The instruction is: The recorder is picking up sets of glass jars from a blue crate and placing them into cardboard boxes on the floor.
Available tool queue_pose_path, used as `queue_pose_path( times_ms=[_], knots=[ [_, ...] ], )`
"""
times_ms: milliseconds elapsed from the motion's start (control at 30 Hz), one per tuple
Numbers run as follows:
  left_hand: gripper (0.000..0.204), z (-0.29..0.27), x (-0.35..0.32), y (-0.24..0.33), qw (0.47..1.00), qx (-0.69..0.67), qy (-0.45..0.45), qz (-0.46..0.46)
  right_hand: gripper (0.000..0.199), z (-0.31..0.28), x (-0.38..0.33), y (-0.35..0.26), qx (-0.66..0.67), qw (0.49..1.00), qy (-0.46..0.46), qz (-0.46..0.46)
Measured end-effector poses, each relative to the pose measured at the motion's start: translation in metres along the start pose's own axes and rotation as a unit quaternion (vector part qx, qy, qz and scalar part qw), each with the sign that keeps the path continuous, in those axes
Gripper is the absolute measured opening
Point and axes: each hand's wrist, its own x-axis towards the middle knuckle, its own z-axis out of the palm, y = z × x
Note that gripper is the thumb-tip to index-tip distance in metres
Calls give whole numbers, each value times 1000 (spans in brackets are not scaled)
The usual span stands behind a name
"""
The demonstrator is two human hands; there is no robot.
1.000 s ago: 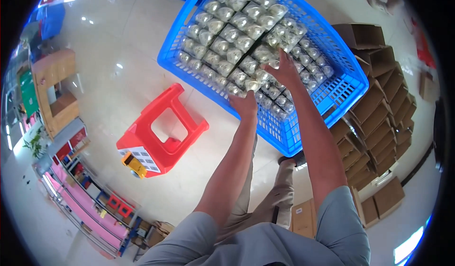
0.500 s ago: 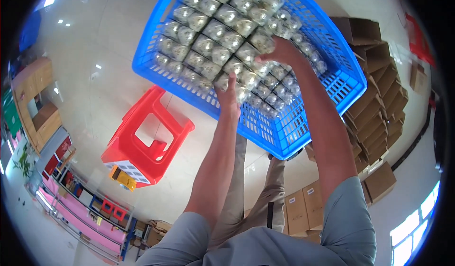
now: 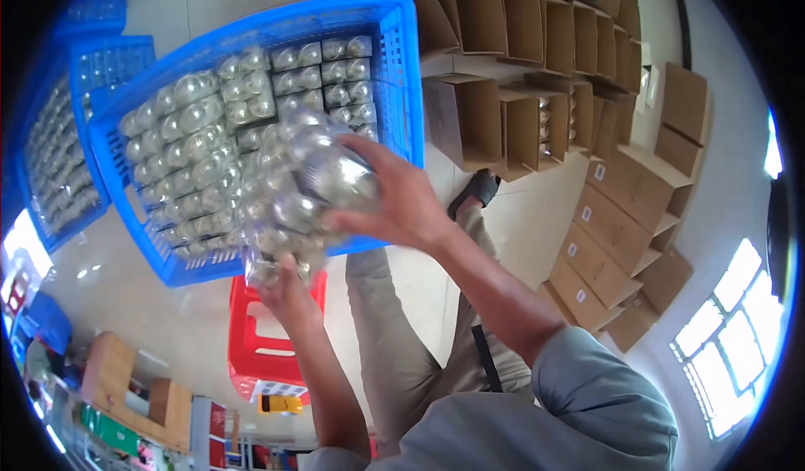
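Between my two hands is a block of clear plastic packs (image 3: 298, 207) full of shiny silvery round pieces, blurred by motion. From the right, my right hand (image 3: 398, 198) grips it with thumb and fingers spread around its side. My left hand (image 3: 292, 295) holds its lower end, thumb up; the other fingers are partly hidden. The block is tilted above the near right part of a blue plastic crate (image 3: 404, 77). Inside the crate stand rows of similar clear packs (image 3: 189, 123). What exactly the round pieces are, I cannot tell.
Open cardboard boxes (image 3: 465, 127) stand in rows right of the crate, a few with silvery packs inside. More closed-sided cartons (image 3: 616, 215) stand by the wall. A red plastic stool (image 3: 243, 337) is below the crate. Another filled blue crate (image 3: 50, 161) is at the left.
My view has turned right, toward the cardboard boxes. The block of packs my hands were reaching around in the crate has been lifted and is held between both hands.
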Motion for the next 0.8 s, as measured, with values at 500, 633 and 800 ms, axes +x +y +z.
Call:
queue_pose_path(
  times_ms=[500,633,800],
  knots=[
    [110,210,-124,-70,752,465,-441,154,46,-98,-276,183,438,797,283,305],
    [112,270,-141,-106,679,504,-506,169,46,-115,-295,223,502,745,322,298],
    [111,327,-130,-159,593,563,-539,200,59,-109,-279,278,566,682,397,237]
  ],
)
